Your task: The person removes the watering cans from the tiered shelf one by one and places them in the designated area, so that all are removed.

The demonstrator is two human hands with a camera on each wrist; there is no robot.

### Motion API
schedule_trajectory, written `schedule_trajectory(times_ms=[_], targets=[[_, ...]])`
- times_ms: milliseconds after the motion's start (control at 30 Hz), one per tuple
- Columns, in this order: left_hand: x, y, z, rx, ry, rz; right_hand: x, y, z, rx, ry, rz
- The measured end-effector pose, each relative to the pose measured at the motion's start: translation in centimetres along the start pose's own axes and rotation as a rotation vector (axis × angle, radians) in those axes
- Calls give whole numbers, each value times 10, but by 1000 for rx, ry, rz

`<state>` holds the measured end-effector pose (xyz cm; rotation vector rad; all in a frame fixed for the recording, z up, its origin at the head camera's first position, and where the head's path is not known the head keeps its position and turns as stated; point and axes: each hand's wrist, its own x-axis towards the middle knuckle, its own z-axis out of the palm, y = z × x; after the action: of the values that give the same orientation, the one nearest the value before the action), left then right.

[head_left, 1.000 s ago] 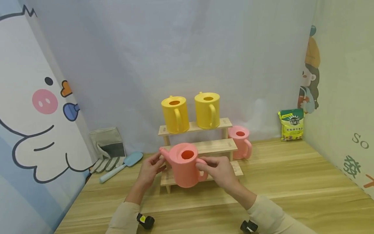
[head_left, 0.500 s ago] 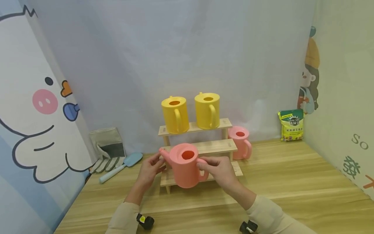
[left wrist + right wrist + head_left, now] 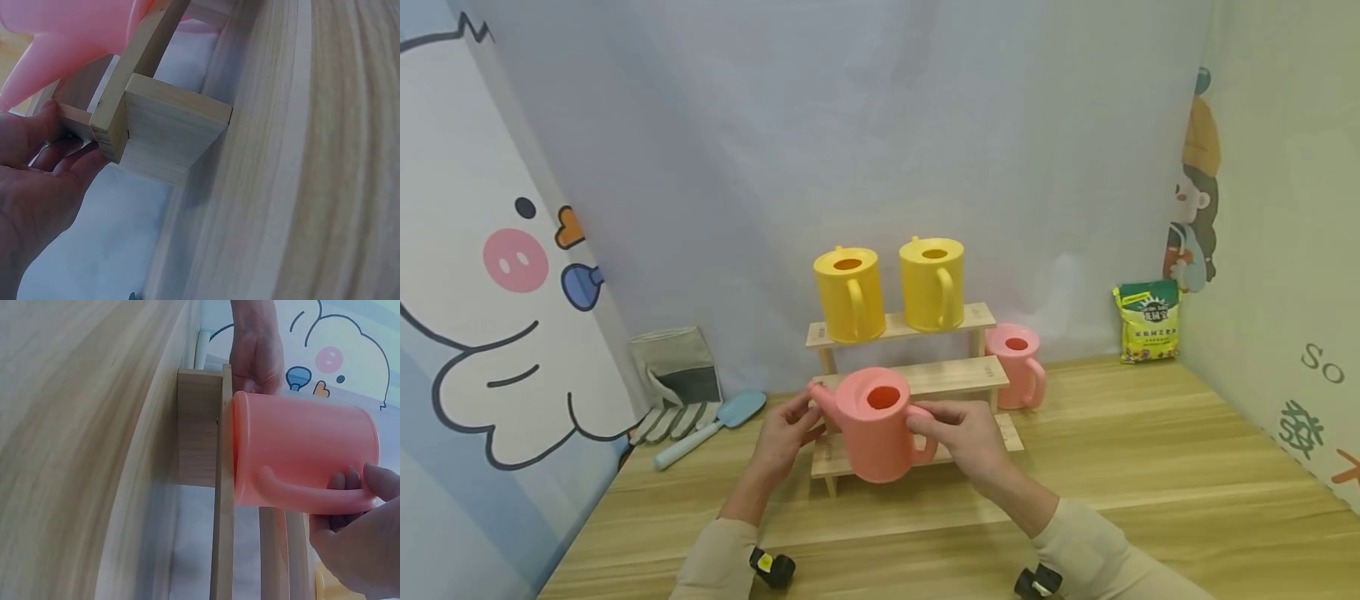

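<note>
A pink watering can (image 3: 880, 437) is upright at the front of a three-tier wooden rack (image 3: 951, 375), its base against the lowest shelf in the right wrist view. My right hand (image 3: 966, 437) holds its handle, thumb and fingers curled round it in the right wrist view. The can's spout (image 3: 823, 398) points left, just above my left hand (image 3: 786, 433). In the left wrist view, the thumb and fingers of that hand grip the end of the rack. Two yellow watering cans (image 3: 850, 296) stand on the top shelf, handles toward me.
Another pink watering can (image 3: 1017, 367) stands behind the rack's right side. At the left lie a grey glove (image 3: 677, 375) and a blue trowel (image 3: 715, 425). A yellow-green packet (image 3: 1148, 321) leans at the back right. A curtain closes off the table's back.
The pink watering can shifts very slightly to the right with my right hand. My left hand stays at the rack's end, and everything else looks unmoved.
</note>
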<state>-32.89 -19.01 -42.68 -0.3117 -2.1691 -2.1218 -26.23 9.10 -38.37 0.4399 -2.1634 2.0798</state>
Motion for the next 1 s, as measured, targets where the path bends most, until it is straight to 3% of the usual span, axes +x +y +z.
schedule_trajectory(times_ms=[133, 400, 700, 833, 1000], targets=[[-1, 1, 1, -3, 2, -2, 1, -3, -4, 28, -17, 3], [-1, 0, -1, -39, 15, -9, 4, -14, -16, 82, -40, -80], [0, -1, -1, -28, -26, 3, 5, -36, -43, 61, -27, -155], [0, -1, -1, -36, -27, 9, 5, -51, -57, 85, 0, -124], [-1, -1, -2, -33, -31, 19, 4, -68, -78, 195, 53, -126]])
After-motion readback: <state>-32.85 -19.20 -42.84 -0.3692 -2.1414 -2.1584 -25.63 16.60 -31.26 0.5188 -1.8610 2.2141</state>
